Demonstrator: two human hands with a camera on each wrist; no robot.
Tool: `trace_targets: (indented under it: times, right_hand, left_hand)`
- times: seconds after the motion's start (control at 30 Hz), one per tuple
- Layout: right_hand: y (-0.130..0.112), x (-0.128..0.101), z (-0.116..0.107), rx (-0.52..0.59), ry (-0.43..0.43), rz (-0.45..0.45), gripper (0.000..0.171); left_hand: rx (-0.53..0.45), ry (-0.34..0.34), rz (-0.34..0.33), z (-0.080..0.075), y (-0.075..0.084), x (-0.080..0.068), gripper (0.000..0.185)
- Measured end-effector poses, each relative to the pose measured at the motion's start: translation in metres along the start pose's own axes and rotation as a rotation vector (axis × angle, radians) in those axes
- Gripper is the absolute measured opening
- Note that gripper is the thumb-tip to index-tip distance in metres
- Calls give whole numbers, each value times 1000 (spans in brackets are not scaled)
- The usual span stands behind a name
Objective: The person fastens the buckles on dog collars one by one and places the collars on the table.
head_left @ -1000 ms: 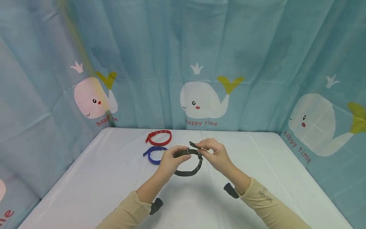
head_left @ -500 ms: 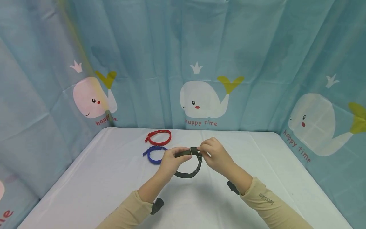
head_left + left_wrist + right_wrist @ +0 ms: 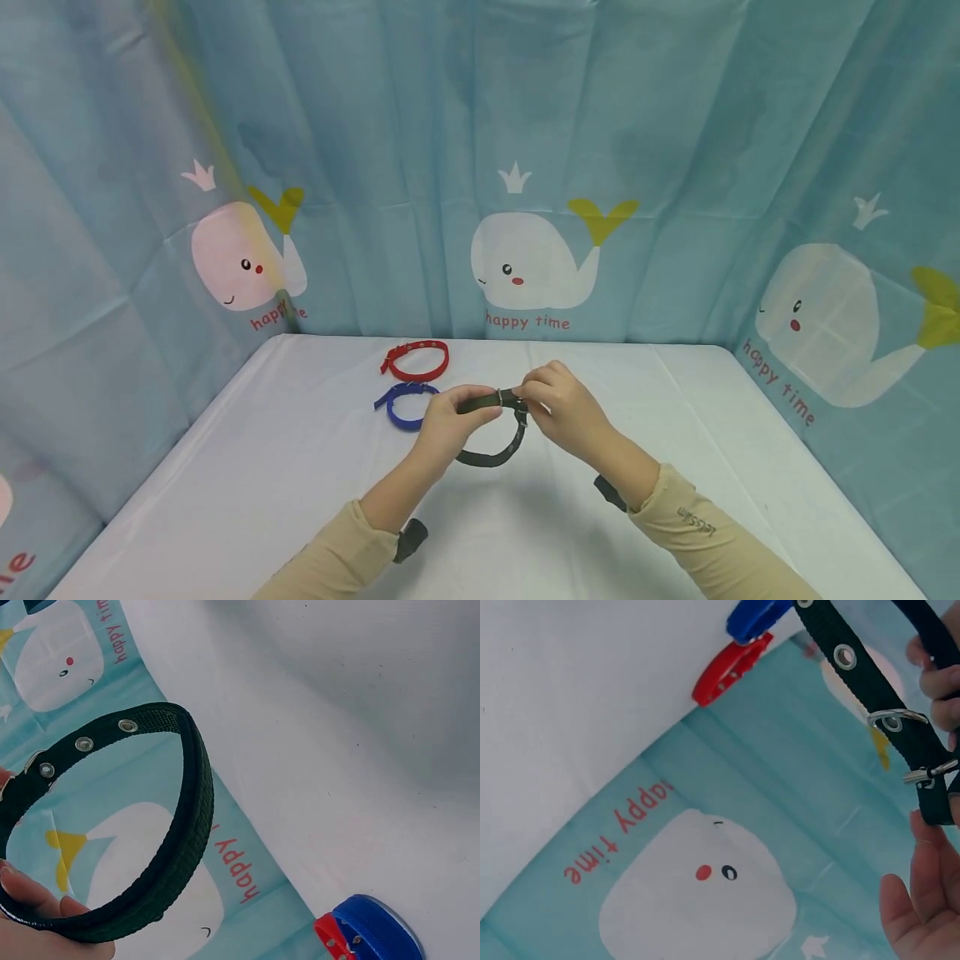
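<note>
A dark green collar (image 3: 495, 433) with metal eyelets is held as a loop above the white table (image 3: 262, 467). My left hand (image 3: 450, 412) grips the strap on the left of its buckle. My right hand (image 3: 555, 404) pinches the buckle end (image 3: 519, 400). In the left wrist view the collar (image 3: 180, 825) curves as a loop with my fingertips (image 3: 30, 900) under it. In the right wrist view the strap (image 3: 877, 697) runs through a metal buckle (image 3: 900, 720) and my fingers (image 3: 937, 682) hold its end.
A red collar (image 3: 416, 360) and a blue collar (image 3: 405, 404) lie closed on the table behind my left hand. Blue curtains with whale prints (image 3: 525, 258) wall in the table on three sides. The table's right edge (image 3: 825, 467) slopes toward me.
The free strap tip that stuck up near my right hand now lies down at the buckle. My right hand has moved slightly left and closed in on the buckle. The left hand has barely moved.
</note>
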State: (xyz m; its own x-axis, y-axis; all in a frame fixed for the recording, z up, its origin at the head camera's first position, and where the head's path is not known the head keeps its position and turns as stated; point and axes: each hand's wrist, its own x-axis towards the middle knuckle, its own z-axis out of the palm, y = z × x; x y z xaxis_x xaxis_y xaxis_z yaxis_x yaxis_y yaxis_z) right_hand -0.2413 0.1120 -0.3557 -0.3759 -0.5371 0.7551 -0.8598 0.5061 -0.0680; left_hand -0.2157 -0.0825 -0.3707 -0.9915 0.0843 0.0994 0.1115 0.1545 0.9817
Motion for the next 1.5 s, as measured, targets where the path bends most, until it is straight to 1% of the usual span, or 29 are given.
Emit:
trace_targets:
  times: [0.1,0.2,0.4,0.53,0.67,0.73,0.83,0.97,1.03,1.13,1.23,1.3,1.33,1.4,1.5]
  right_hand:
    - [0,-2,2,92,-2,36,25]
    - [1,-4,4,195,4,103,25]
    - [2,-9,6,380,30,235,17]
    - [3,-9,8,461,31,251,15]
    - [3,-8,9,493,22,217,15]
    - [2,-8,9,504,15,215,14]
    - [2,-9,8,519,3,258,14]
    - [3,-11,7,568,-20,353,14]
    - [3,-12,8,600,-24,357,13]
    - [3,-11,12,603,-14,289,15]
    - [2,-9,15,562,-12,213,15]
    - [1,-8,16,535,-24,219,15]
    - [1,-8,16,533,-36,247,16]
    - [0,-8,16,552,-74,358,20]
    - [1,-11,15,641,-168,594,32]
  left_hand:
    - [6,8,-1,-1,1,0,28]
    - [10,13,-1,-2,1,-1,27]
    - [19,5,20,-3,1,-2,27]
    - [15,-3,27,-4,2,-3,27]
    - [15,-18,26,-4,2,-4,27]
    - [17,-22,26,-4,1,-4,27]
    - [13,-19,25,-4,1,-5,27]
    - [-7,-8,21,-5,0,-5,27]
    - [-17,-10,21,-5,0,-6,27]
    - [-19,-16,19,-5,0,-7,26]
    - [-17,-20,22,-6,-1,-7,25]
    - [-18,-14,25,-7,-2,-8,25]
    - [-15,-9,24,-7,-3,-8,26]
    - [-15,7,14,-9,-3,-8,27]
    - [-11,31,-12,-12,-4,-7,31]
